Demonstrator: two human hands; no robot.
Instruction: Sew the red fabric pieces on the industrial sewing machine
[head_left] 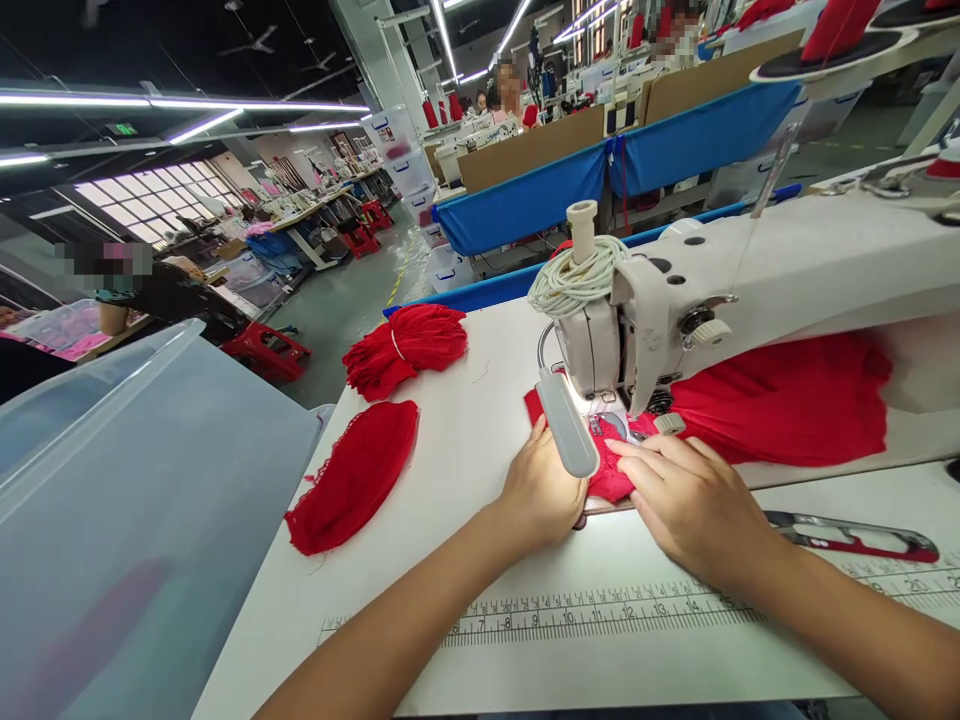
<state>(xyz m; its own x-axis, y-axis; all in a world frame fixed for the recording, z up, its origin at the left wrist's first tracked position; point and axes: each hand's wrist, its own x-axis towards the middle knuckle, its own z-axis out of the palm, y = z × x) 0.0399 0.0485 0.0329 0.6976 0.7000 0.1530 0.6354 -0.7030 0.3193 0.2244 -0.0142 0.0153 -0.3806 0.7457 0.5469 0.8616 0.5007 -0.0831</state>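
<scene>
A piece of red lace fabric (pixel 611 480) lies under the needle area of a white sewing machine (pixel 750 265). My right hand (pixel 686 495) pinches the fabric's near right side between thumb and forefinger, close to the presser foot (pixel 598 424). On the left of the same piece rests my left hand (pixel 544 485), one fingertip stretched forward. A grey lamp (pixel 568 425) covers most of its other fingers, so its grip is hidden. Behind my right hand, a larger gathered red cloth (pixel 795 400) spreads beneath the machine arm.
A banded red fabric bundle (pixel 409 345) and a red cup-shaped piece (pixel 356 475) lie on the white table (pixel 450 430). Thread snips (pixel 855 537) sit right of my right hand by a printed ruler (pixel 570 615). A clear plastic bin (pixel 150 470) stands left. People work farther back.
</scene>
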